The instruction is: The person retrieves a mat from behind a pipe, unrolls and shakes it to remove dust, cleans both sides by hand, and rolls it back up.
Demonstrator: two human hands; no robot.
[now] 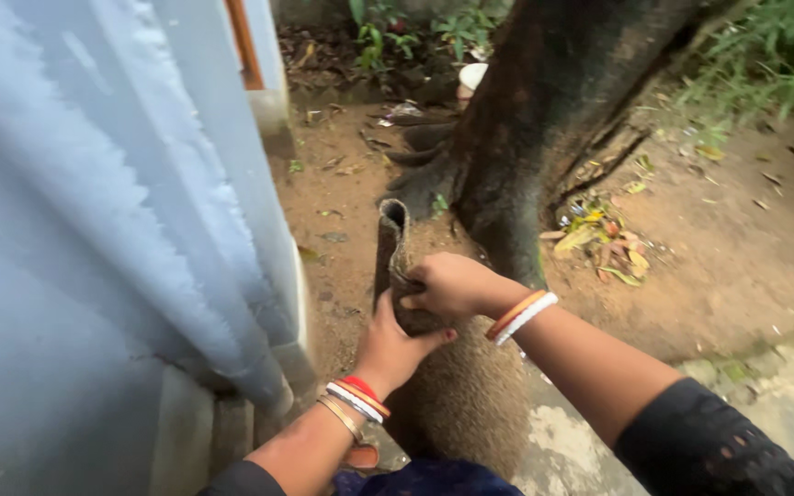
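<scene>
A rolled-up brown coarse mat (457,404) stands upright in front of me, its open rolled end (393,217) pointing away. My left hand (395,347) grips the roll from below and the left, thumb across it. My right hand (452,283) closes over the roll just above, fingers curled onto its edge. Both wrists carry bangles in red, white and orange. My sleeves are dark.
A pale blue wall (94,230) with peeling paint fills the left side, ending in a low step (186,432). A thick dark tree trunk (544,119) rises behind the mat. Bare dirt ground (719,266) with fallen leaves and litter (608,241) lies to the right; green plants (774,55) at the back.
</scene>
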